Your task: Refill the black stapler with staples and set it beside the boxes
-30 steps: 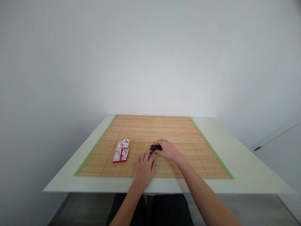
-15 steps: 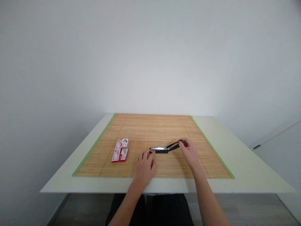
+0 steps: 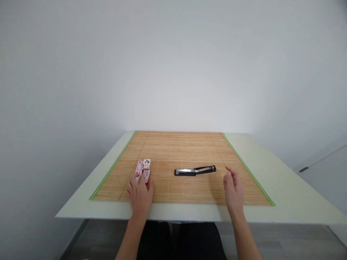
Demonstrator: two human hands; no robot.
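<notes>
The left hand (image 3: 140,196) lies palm down with its fingers stretched forward over the nearer of the staple boxes (image 3: 144,166), touching them; whether it pinches one cannot be told, since the fingers cover the near edge. The small red-and-white boxes sit in a tight cluster just beyond its fingertips. The right hand (image 3: 233,187) hangs open above the bamboo mat (image 3: 179,148), fingers loosely curled and holding nothing.

The stapler (image 3: 195,170) lies between the two hands and a little beyond them, folded out flat on the mat; its long axis runs crosswise from the left hand's side to the right hand's side, black base toward the left and metal arm toward the right. The right hand is the nearer, its fingertips just beside the arm's end but apart from it; the left hand is well off from the base end, busy at the boxes. The mat rests on a pale table (image 3: 271,173) that runs out past the right hand.

Half a second ago the left fingertips steadied the base end and the right fingers held the tip of the arm, slightly raised; now both have let go, the arm lies down flat, the left hand has gone over to the boxes, and the right has drawn back toward the person.
</notes>
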